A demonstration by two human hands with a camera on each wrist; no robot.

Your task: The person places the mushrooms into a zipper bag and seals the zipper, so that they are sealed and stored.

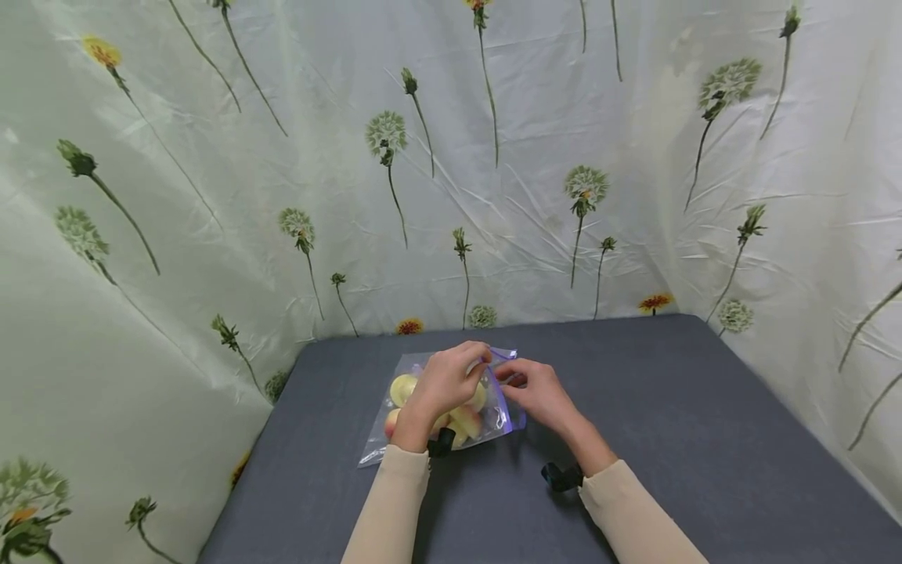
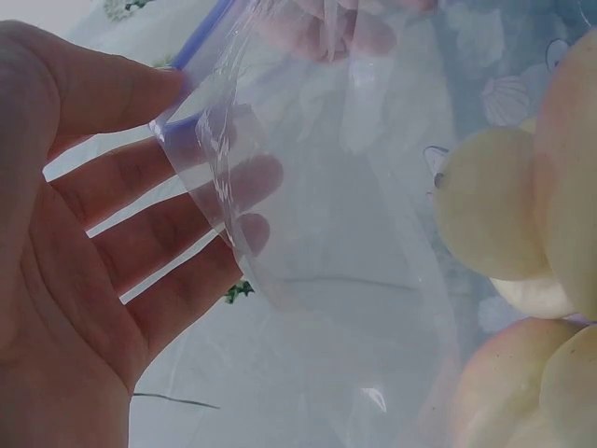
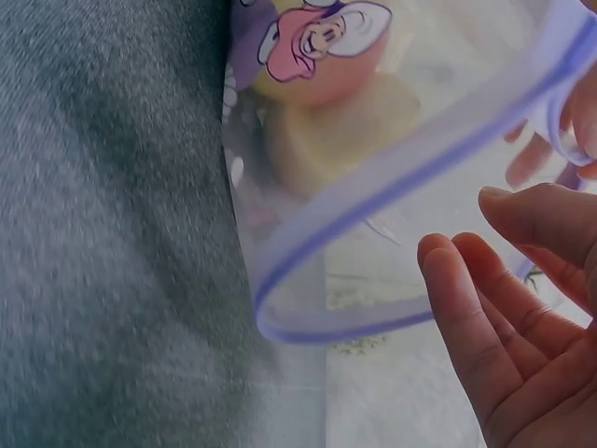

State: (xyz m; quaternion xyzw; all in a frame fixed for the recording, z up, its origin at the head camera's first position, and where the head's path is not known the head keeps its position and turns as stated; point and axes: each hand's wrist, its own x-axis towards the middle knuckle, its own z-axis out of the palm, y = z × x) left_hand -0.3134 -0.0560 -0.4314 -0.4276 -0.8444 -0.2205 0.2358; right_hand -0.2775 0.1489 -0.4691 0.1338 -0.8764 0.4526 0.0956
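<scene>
A clear zip bag (image 1: 377, 448) with a purple zip strip (image 3: 392, 191) lies on the table, its mouth spread apart on the right. Inside are several pale yellow and pink fruits (image 1: 403, 390) that look like apples. My left hand (image 1: 447, 380) pinches the bag's top edge at the far corner between thumb and forefinger; its other fingers stretch behind the film in the left wrist view. At the bag's mouth is my right hand (image 1: 541, 395), thumb and fingers apart, with nothing gripped between them. A cartoon print (image 3: 322, 37) shows on the bag.
The bag and both hands are over a dark grey table (image 1: 676, 439). Behind it and along the sides hangs a pale curtain (image 1: 521, 219) printed with dandelions. A dark strap with a small camera (image 1: 561, 476) is on the right wrist.
</scene>
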